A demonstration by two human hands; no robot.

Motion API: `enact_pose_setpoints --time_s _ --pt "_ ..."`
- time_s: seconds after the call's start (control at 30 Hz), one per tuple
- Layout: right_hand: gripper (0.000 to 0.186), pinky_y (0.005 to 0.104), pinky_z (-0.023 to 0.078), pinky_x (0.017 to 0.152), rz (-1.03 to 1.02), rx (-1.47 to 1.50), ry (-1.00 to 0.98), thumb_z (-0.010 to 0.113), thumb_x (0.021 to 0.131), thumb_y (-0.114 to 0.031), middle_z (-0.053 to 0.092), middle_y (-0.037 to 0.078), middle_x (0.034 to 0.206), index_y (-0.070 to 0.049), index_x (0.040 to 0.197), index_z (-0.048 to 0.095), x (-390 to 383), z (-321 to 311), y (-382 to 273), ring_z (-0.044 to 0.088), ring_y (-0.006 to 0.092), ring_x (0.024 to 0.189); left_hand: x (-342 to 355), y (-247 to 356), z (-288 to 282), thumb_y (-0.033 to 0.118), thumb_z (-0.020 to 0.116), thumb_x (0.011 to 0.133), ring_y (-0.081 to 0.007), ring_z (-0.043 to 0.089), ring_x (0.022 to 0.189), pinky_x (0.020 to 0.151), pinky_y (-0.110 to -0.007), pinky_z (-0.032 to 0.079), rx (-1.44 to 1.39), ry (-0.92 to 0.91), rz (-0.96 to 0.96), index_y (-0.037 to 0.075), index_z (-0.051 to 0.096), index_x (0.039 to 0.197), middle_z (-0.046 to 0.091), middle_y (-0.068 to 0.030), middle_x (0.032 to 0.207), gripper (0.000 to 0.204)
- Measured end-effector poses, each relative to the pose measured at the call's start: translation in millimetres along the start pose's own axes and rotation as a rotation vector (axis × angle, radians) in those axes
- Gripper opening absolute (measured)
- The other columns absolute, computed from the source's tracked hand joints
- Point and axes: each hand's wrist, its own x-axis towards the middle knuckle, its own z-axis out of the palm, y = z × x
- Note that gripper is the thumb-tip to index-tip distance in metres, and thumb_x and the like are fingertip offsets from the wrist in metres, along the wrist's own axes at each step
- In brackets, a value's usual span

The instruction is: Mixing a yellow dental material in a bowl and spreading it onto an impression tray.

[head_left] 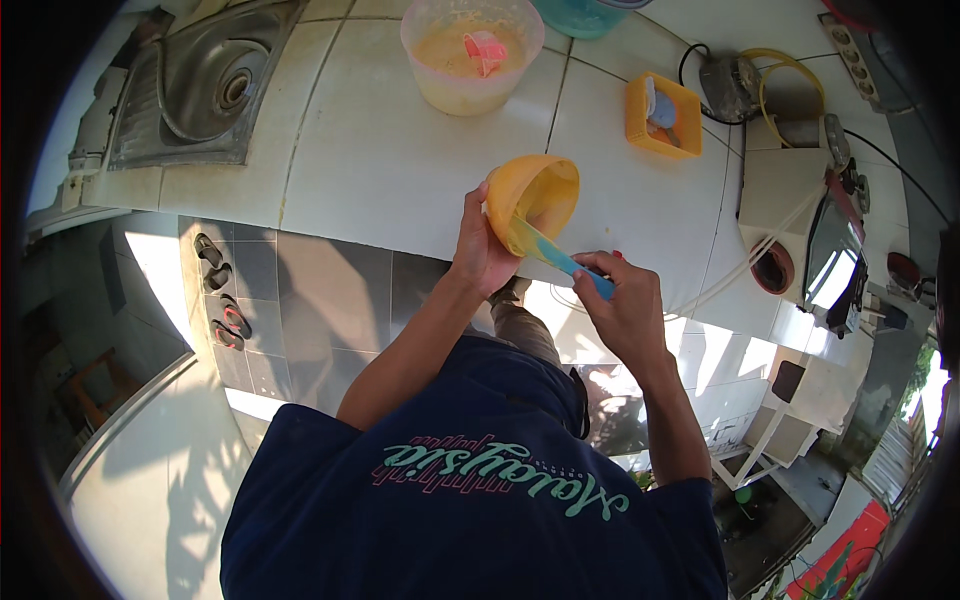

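My left hand [484, 250] is wrapped round the side and base of a yellow bowl [508, 190], tipped so that its mouth faces right. In my right hand [628, 308] is the blue handle of a spatula [555, 254]. The spatula's pale end reaches over the bowl's lower rim and rests against its inside. Some yellowish residue seems to coat the bowl's inner wall. Beyond the bowl, on the white tiled counter [370, 170], stands a translucent pink tub [455, 95] of cream-coloured mixture, with a pink cup [485, 53] in it.
A yellow basket [664, 140] holding small items stands at the back right. Behind it are a grey appliance [728, 85] with a yellow hose and a power strip [850, 55]. A steel sink [200, 85] is set into the counter at far left. Sandals [230, 320] lie on the floor.
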Motion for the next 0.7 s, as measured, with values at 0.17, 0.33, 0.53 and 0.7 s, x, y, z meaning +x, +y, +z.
enact_pose_setpoints --time_s 0.17,0.33,0.53,0.7 --pt "0.016 0.0350 0.052 0.059 -0.217 -0.257 0.094 0.064 0.085 -0.009 0.069 0.009 0.085 -0.007 0.100 0.070 -8.4 -22.6 11.1 0.066 0.0253 0.065 -8.9 -8.8 17.4 0.054 0.050 0.092 -0.0242 0.050 0.123 0.105 -0.041 0.041 0.029 -0.019 -0.033 0.008 0.043 0.138 0.050 -0.0096 0.134 0.065" --pt "0.019 0.0343 0.054 0.060 -0.434 -0.438 0.091 0.066 0.082 -0.008 0.067 0.004 0.087 -0.009 0.101 0.070 -17.2 -33.5 31.7 0.067 0.0212 0.071 -16.3 -24.3 33.0 0.051 0.048 0.094 -0.0237 0.051 0.122 0.104 -0.042 0.042 0.003 -0.026 -0.063 0.009 0.049 0.134 0.052 -0.0087 0.133 0.058" --pt "0.021 0.0338 0.055 0.062 -0.433 -0.402 0.111 0.067 0.081 -0.008 0.067 0.003 0.086 -0.010 0.101 0.070 -33.4 -49.1 40.6 0.068 0.0204 0.075 -26.7 -45.2 42.4 0.049 0.044 0.095 -0.0236 0.050 0.123 0.104 -0.043 0.042 -0.017 -0.101 -0.075 0.011 0.049 0.134 0.053 -0.0075 0.133 0.055" --pt "0.021 0.0337 0.055 0.061 -0.453 -0.412 0.124 0.067 0.079 -0.007 0.067 0.002 0.087 -0.010 0.099 0.070 -42.1 -59.7 47.5 0.068 0.0202 0.075 -34.1 -54.3 49.8 0.050 0.043 0.096 -0.0253 0.048 0.124 0.103 -0.045 0.042 0.008 -0.084 -0.086 0.012 0.046 0.137 0.049 -0.0086 0.137 0.056"
